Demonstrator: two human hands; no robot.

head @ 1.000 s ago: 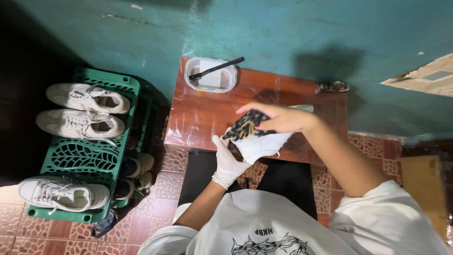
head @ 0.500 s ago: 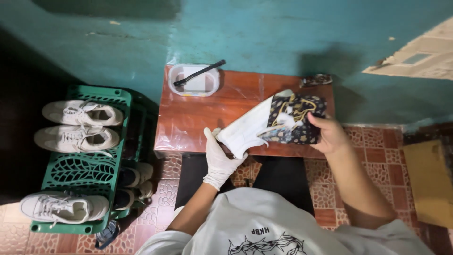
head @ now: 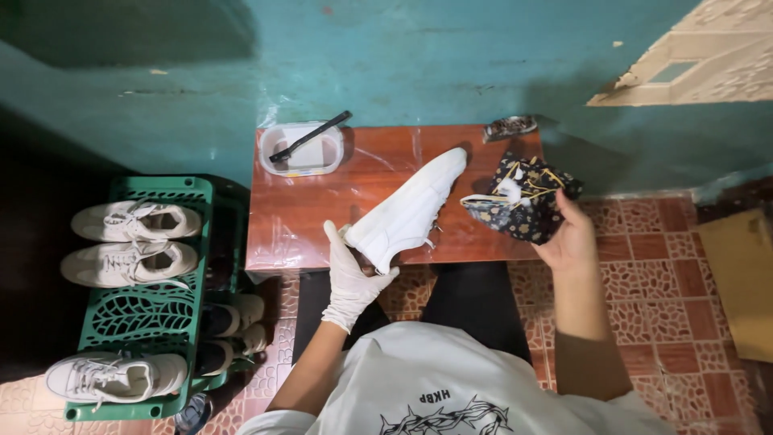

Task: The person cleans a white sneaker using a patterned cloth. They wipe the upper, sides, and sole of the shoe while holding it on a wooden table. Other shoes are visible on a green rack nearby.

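While seated at the low table:
Left hand (head: 352,270): gloved in white, closed around the heel end of the white shoe (head: 411,211), fingers wrapped, thumb up along its side.
Right hand (head: 570,238): bare, closed on the dark patterned cloth (head: 522,206), gripping its lower right corner.
Shoe position: over the middle of the wooden table (head: 322,217), heel at the near edge, toe toward the far right.
Long axis: diagonal, from lower left at the glove to upper right toward the wall (head: 443,64).
Cloth from shoe: just to the right of it, apart from it, level with the midsole; right hand nearer to the toe half, left hand at the heel.
Far edge: white tub (head: 302,150) with a black brush (head: 310,137) laid across it at the far left corner, small dark object (head: 510,126) at the far right corner.
Open room: bare tabletop left of the shoe and between toe and tub.
Left side: green crate (head: 145,322) carrying pale sneakers (head: 133,242), close beside the table's left edge.
Right side: tiled floor (head: 652,266), then a cardboard sheet (head: 741,282) well apart.
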